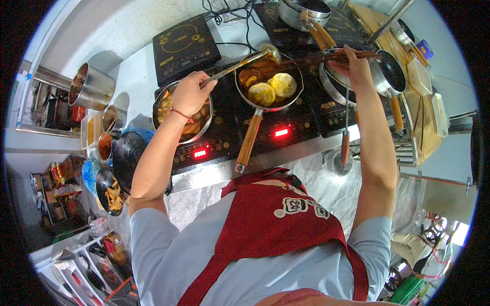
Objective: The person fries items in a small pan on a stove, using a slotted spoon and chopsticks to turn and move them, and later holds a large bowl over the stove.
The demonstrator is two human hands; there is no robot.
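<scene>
My left hand (191,95) is closed around the handle of a metal ladle (229,69), above a pot of chunky food in broth (166,106). The ladle's bowl rests at the far rim of a wooden-handled saucepan (250,135). In that saucepan, two round yellow-and-white pieces (273,90) sit in reddish-brown sauce. Farther right, my right hand (349,66) grips long dark chopsticks (370,54), which reach leftward toward the saucepan. Below this hand is another metal pan (329,86), partly hidden, with a thin-stemmed, wooden-handled utensil (346,145) by it.
Black induction cookers (184,43) line the counter; two red displays glow. Stacked pans (306,15) stand at the back, and an empty saucepan (390,76) at right. Left are a tall steel pot (92,86) and a black bowl of food strips (111,193). Cables (247,28) run behind.
</scene>
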